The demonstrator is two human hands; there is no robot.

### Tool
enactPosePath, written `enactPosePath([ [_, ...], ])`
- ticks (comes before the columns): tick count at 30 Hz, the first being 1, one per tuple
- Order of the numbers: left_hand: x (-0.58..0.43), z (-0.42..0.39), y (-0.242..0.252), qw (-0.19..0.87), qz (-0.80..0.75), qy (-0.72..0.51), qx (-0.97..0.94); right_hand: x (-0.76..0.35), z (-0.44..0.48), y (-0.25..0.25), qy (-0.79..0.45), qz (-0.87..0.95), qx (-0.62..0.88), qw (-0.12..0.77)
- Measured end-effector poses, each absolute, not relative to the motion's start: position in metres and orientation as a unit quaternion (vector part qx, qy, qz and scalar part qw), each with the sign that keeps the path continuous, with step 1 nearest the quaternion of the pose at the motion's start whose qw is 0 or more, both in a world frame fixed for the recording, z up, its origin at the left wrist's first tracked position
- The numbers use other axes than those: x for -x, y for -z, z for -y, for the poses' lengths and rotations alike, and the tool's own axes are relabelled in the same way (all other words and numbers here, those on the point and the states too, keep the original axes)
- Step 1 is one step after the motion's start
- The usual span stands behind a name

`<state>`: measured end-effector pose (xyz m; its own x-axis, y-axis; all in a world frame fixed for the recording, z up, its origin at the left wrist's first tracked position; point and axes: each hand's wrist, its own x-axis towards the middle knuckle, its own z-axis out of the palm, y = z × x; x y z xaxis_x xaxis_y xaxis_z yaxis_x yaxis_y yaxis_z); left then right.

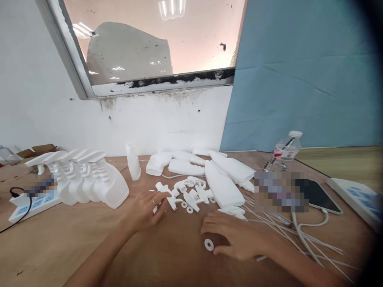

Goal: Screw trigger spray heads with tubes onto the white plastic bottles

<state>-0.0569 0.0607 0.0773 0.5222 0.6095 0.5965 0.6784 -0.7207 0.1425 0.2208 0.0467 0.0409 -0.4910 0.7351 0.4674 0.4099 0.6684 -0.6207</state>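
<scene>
My left hand (146,209), with a ring on one finger, reaches to the left edge of a pile of white spray trigger heads (191,195). Its thumb and fingers are drawn together, and a bit of white shows between them, too small to name. On the right, my right hand (236,235) hovers low with curved fingers and the thumb apart. Just by its thumb tip a flat white ring washer (208,244) lies on the table. More small washers (189,209) lie at the front of the pile.
Assembled white spray bottles (89,179) stand in a row at left, beside a power strip (32,205). White bottles (224,185) lie behind the pile; one bottle (133,163) stands upright. Thin white tubes (287,227), a phone (320,195) and a water bottle (283,153) are at right.
</scene>
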Motion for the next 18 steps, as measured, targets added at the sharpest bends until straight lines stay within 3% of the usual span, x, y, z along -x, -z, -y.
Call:
enactPosePath([
  [7, 0.097, -0.101, -0.042, 0.091, 0.502, 0.215, 0.833, -0.225, -0.065, -0.029, -0.296, 0.868, 0.33, 0.223],
  [11, 0.129, -0.101, -0.045, -0.019, 0.567, 0.159, 0.808, -0.234, -0.072, -0.02, -0.32, 0.873, 0.346, 0.123],
  [18, 0.15, -0.101, -0.056, -0.289, 0.587, 0.031, 0.755, -0.232, -0.071, -0.009, -0.243, 0.913, 0.304, 0.122],
])
